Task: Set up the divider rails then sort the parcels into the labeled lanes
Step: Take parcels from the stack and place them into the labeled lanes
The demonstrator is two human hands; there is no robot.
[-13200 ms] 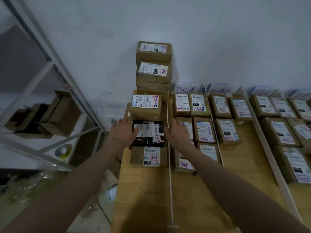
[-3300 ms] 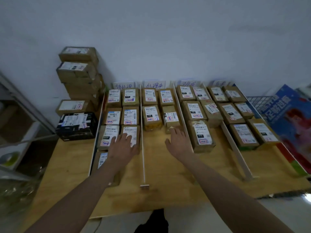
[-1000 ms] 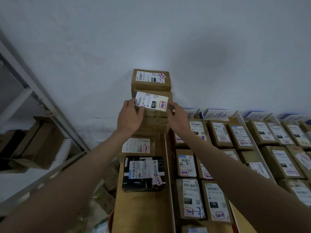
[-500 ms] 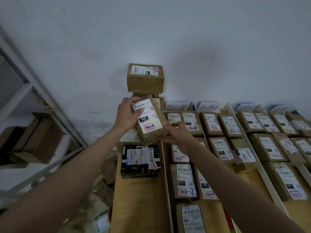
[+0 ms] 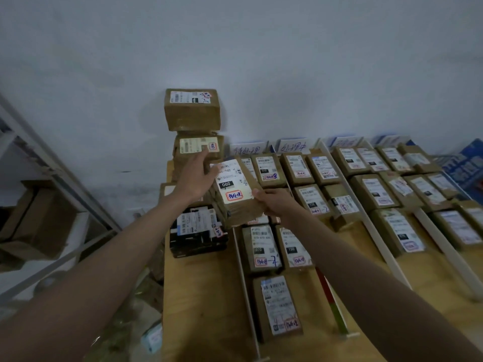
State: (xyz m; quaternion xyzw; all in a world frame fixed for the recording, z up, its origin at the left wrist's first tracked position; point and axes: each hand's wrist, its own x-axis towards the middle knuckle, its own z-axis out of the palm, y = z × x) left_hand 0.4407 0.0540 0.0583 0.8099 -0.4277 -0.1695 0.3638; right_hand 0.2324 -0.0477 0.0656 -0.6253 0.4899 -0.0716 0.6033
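Rails (image 5: 243,278) up, most lanes filled. Parcel (image 5: 236,190) marked 060 held tilted above the first lane: right hand (image 5: 271,202) pinches its near corner, left hand (image 5: 194,175) lies flat against its left side. Stack (image 5: 193,126) and black box (image 5: 197,232) unsorted; first lane looks crowded.

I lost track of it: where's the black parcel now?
Head view, left of centre: the black parcel lies on the wooden table, left of the leftmost divider rail.

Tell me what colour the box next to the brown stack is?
Black box, with white labels; head view.
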